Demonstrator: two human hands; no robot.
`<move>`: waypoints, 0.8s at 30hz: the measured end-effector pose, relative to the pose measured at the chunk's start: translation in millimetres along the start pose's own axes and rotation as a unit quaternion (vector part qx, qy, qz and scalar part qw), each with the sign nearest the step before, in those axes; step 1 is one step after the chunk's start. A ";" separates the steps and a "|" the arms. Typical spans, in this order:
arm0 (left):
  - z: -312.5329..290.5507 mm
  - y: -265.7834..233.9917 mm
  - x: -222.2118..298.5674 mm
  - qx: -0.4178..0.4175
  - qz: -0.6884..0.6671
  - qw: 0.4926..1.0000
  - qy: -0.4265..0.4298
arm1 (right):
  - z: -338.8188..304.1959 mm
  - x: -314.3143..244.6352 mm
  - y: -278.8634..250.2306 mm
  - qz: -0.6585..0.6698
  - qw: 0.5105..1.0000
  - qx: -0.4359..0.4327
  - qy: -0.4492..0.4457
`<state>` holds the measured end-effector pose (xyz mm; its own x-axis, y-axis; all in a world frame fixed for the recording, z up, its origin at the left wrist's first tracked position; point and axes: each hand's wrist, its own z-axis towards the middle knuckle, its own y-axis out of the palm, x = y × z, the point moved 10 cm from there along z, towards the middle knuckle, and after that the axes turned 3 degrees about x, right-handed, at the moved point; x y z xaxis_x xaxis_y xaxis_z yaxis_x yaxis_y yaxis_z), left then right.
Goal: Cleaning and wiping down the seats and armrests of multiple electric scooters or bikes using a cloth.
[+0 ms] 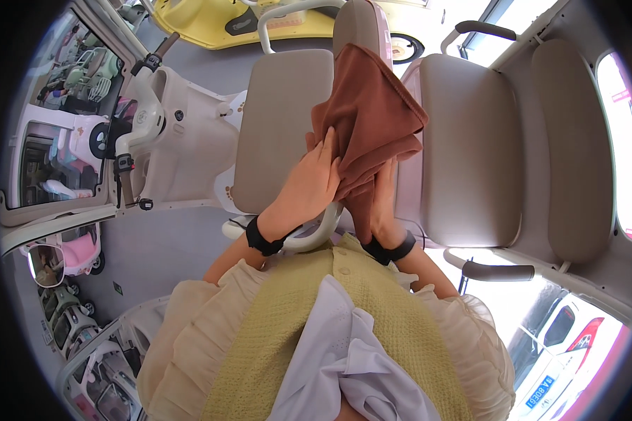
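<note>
Head view: a brown cloth (372, 105) is gathered between and beyond the hands, before a seat backrest (361, 28). The left hand (314, 175) is laid on its left side; the right hand (385, 207) is partly covered at its right; grip cannot be told. Its tail could be snagged by the white rail (321, 237) if pulled leftward. No container is discerned nearby.

This looks like a showroom or shop for small vehicles: a yellow vehicle (309, 28) stands at 12 o'clock, a pink one (81, 251) at 9, others (70, 316) crowd together at 8, and handlebars (146, 116) front the cabin at 10.
</note>
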<state>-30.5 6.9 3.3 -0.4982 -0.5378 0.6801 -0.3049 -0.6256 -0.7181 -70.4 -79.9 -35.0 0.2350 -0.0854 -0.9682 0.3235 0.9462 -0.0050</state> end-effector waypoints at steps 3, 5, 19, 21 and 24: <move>-16.3 10.0 -21.2 0.016 -0.083 0.996 0.013 | -7.0 -23.0 -2.4 -0.176 0.977 0.073 -0.098; -21.7 14.1 -29.2 0.006 -0.148 0.989 -0.006 | -12.2 -34.0 12.5 -0.397 0.899 0.039 -0.179; 23.1 50.9 -64.7 -0.056 -0.054 0.997 0.028 | 91.5 -66.5 39.8 -0.431 0.841 -0.142 -0.294; 17.5 55.7 -68.0 -0.068 -0.045 0.996 0.021 | 79.6 -69.8 43.9 -0.431 0.840 -0.160 -0.287; -1.7 62.7 -68.9 -0.103 -0.022 0.994 0.022 | 52.8 -69.3 51.7 -0.456 0.822 -0.206 -0.271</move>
<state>-16.6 5.7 -88.9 -0.5146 -0.4837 0.7080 -0.4855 -0.5162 -0.7056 -21.6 -41.6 45.0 0.4772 -0.8388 -0.2622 0.2803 0.4281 -0.8592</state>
